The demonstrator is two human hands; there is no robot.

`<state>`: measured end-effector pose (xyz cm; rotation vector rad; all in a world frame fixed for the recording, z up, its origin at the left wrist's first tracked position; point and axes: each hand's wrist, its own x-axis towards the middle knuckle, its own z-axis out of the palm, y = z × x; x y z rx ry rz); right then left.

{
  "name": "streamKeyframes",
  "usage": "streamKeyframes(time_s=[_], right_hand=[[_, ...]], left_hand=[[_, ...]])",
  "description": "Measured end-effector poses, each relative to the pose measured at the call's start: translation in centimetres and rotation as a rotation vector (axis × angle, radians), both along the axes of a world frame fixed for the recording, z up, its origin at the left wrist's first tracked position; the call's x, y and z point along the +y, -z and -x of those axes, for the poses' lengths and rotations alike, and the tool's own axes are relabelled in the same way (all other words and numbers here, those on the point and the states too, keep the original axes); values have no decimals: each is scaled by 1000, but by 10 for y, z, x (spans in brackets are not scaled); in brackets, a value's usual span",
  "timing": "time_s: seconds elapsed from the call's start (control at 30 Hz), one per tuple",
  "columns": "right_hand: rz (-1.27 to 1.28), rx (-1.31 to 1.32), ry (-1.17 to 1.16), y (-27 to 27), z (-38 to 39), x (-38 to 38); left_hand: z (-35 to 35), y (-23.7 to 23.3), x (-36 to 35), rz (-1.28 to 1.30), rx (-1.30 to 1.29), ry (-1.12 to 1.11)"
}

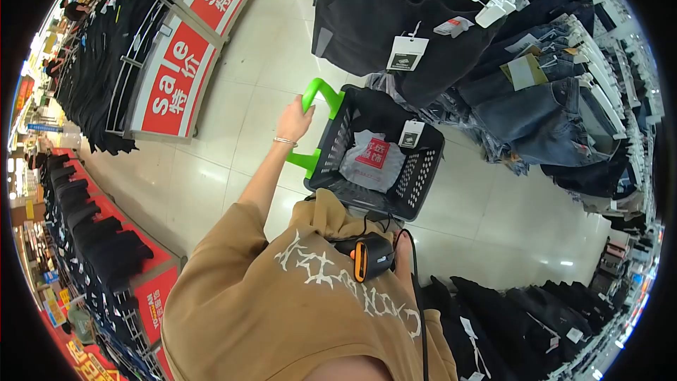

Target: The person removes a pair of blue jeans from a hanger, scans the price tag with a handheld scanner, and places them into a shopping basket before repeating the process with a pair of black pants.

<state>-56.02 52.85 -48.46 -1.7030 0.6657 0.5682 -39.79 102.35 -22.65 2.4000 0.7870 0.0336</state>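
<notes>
My left hand (295, 121), with a bracelet at the wrist, is closed around the green handle (321, 88) of a black shopping basket (331, 142). Inside the basket lie a grey plastic bag (352, 166) with a red printed square and a black garment (374, 109) with a white tag (411, 134). My right hand (403, 240) is low beside the basket's near end, mostly hidden behind a black-and-orange device (372, 257) on my chest. Its fingers do not show clearly. A black cable (416, 268) runs down from near the device.
Dark trousers (367, 21) and jeans (529, 113) on white hangers crowd the right side. Black clothes (486, 310) hang at lower right. On the left stand racks with red sale signs (176, 81) and dark garments (95, 77). Pale tiled floor (247, 113) lies between the racks.
</notes>
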Motion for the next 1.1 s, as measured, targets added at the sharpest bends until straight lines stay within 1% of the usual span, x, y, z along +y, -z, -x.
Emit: streamKeyframes(time_s=[0.07, 0.1, 0.13, 0.2, 0.23, 0.3, 0.37, 0.4, 0.43, 0.47, 0.5, 0.57, 0.67, 0.77, 0.8, 0.83, 0.87, 0.9, 0.97, 1.03, 1.07, 1.1], right_hand=[[153, -24, -36, 16, 6, -4], [160, -21, -22, 11, 9, -2], [217, -20, -31, -3, 12, 3], [327, -22, -57, -51, 8, 24], [381, -30, -72, -69, 2, 33], [437, -47, -86, -79, -6, 39], [454, -32, -110, -81, -7, 38], [454, -33, -116, -53, -1, 28], [430, -75, -148, 9, 12, 6], [404, -116, -179, 40, 19, -5], [403, -115, -183, 35, 17, -3], [333, -94, -98, 16, 12, 6], [307, -132, -125, 40, 13, -5], [360, -132, -147, 38, 9, -3], [354, -128, -157, 15, 3, 4], [347, -115, -150, -24, -7, 13], [339, -104, -143, -55, -16, 24], [331, -102, -156, -57, -17, 25], [158, -139, -118, -64, -18, 22], [223, -426, -200, -48, -9, 20], [224, -285, -185, 4, -3, 1], [225, -145, -167, 11, -5, 0]], left_hand=[[3, 11, 15, 44, -48, -21], [4, 13, 20, 51, -46, -6], [5, 12, 25, 25, -42, -26], [8, 3, 30, -49, 8, -66], [9, 0, 32, -44, 3, -59], [11, -7, 33, -175, -6, -53], [12, -14, 31, -189, 3, -55], [13, -17, 31, -208, 20, -57], [14, -19, 30, -207, 24, -64], [14, -21, 29, -180, 34, -73], [15, -22, 28, -153, 42, -80], [17, -13, 30, -179, 38, -78], [17, -15, 27, -219, 27, -78], [17, -10, 26, -242, 25, -81], [17, -8, 25, -249, 17, -70], [17, -11, 22, -254, 24, -79], [17, -17, 18, -262, -47, -67], [17, -22, 15, -269, -116, -56], [17, -25, 13, -278, -136, -54], [18, -26, 9, -392, -215, -44], [19, -30, 6, -370, -244, -53], [19, -33, 3, -370, -240, -58]])
